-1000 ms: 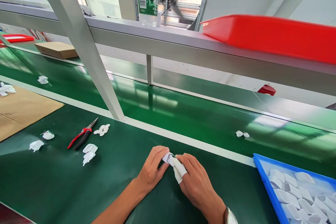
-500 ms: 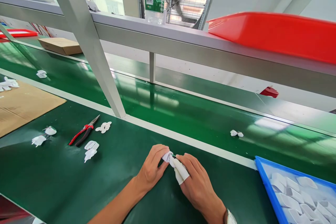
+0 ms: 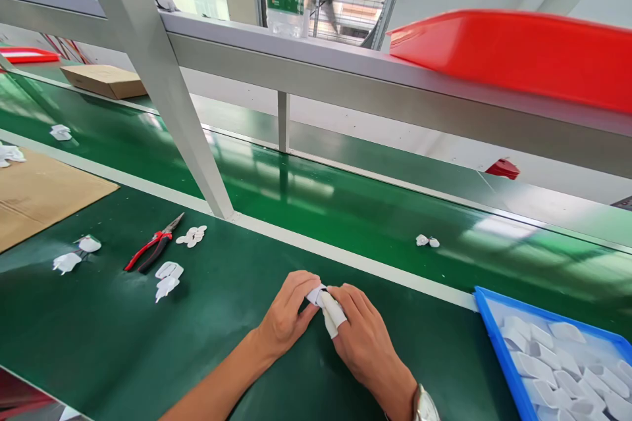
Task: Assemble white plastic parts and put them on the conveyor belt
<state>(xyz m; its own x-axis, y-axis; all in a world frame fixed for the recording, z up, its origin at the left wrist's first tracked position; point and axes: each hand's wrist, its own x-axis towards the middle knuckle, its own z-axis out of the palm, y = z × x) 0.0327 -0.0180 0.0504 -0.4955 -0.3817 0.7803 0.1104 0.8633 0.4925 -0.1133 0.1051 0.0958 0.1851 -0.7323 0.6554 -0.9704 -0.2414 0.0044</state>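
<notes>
My left hand [image 3: 286, 312] pinches a small white plastic housing [image 3: 315, 295] between thumb and fingertips, just above the green bench. My right hand [image 3: 368, 335] meets it from the other side, with white finger cots [image 3: 334, 314] on the thumb and a finger. Those fingers press at the housing's near end, where a dark bit shows; its inside is hidden. To the left lie red-and-black long-nose pliers [image 3: 157, 243], a cluster of white discs [image 3: 192, 236] and a pair of white housings [image 3: 168, 281].
A blue tray [image 3: 498, 355] full of white housings stands at right. Beyond the pale strip runs a green conveyor belt [image 3: 316, 210] carrying small white parts [image 3: 427, 241]. A slanted metal post [image 3: 162, 92] and shelf rail cross above, with a red tray [image 3: 513, 56]. Cardboard [image 3: 49, 194] lies left.
The white parts on the belt have moved left. My right fingers have shifted slightly closer to the left hand at the housing. The whole view has shifted a little.
</notes>
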